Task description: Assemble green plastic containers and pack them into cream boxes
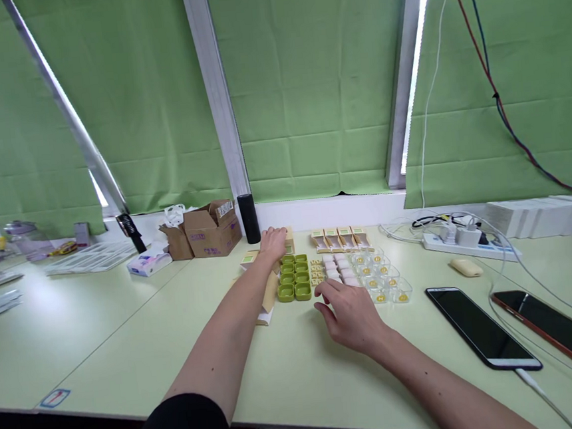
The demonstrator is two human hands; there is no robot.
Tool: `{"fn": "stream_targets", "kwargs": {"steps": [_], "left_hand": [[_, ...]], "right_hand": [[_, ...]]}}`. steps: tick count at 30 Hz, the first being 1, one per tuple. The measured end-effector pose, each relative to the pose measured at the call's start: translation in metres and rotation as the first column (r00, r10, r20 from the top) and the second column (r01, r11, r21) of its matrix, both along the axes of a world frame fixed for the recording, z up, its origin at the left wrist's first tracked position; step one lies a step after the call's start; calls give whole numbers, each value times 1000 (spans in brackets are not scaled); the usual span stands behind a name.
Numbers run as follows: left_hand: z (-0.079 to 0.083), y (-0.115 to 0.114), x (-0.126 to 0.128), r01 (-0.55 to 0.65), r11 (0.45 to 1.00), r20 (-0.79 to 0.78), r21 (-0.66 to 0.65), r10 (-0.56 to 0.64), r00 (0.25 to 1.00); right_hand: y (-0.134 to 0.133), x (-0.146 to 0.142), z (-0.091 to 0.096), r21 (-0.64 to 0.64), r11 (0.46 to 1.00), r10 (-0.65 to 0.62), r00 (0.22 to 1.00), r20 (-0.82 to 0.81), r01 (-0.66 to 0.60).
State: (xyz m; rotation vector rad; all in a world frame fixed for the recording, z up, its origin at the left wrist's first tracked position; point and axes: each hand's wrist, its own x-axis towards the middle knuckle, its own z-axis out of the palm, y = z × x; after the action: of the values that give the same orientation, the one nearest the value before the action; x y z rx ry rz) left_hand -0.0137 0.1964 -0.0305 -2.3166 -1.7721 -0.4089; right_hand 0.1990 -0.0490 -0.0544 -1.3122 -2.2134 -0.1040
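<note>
My left hand [272,244] reaches to the back of the table, its fingers bent over a small tan paper box [289,239]; its fingertips are partly hidden. My right hand [351,314] hovers nearer me, fingers curled, thumb apart from the index finger, with nothing seen between them. Between the hands sit two columns of green square cups [287,293]. Beside these are small yellow pieces [316,272], then white blocks [347,273] in two columns, and clear cups with yellow centres [392,282]. More paper packaging [269,293] lies under and beside my left forearm.
Several open paper boxes [341,239] stand in a row behind the cups. A cardboard carton [214,231] and a black cylinder [249,219] are at the back left. To the right lie two phones [480,324], a cream oval object [465,267], cables and a power strip [449,244].
</note>
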Motion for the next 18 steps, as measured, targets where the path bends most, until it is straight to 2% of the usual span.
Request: {"fn": "stream_targets", "kwargs": {"steps": [9, 18], "left_hand": [[-7, 16, 1, -36, 993, 124, -116, 50, 991], [-9, 26, 4, -68, 985, 223, -157, 103, 969]], "right_hand": [[0, 0, 1, -19, 1000, 2, 1000, 13, -1], [-1, 0, 2, -25, 1000, 3, 1000, 19, -3]]}}
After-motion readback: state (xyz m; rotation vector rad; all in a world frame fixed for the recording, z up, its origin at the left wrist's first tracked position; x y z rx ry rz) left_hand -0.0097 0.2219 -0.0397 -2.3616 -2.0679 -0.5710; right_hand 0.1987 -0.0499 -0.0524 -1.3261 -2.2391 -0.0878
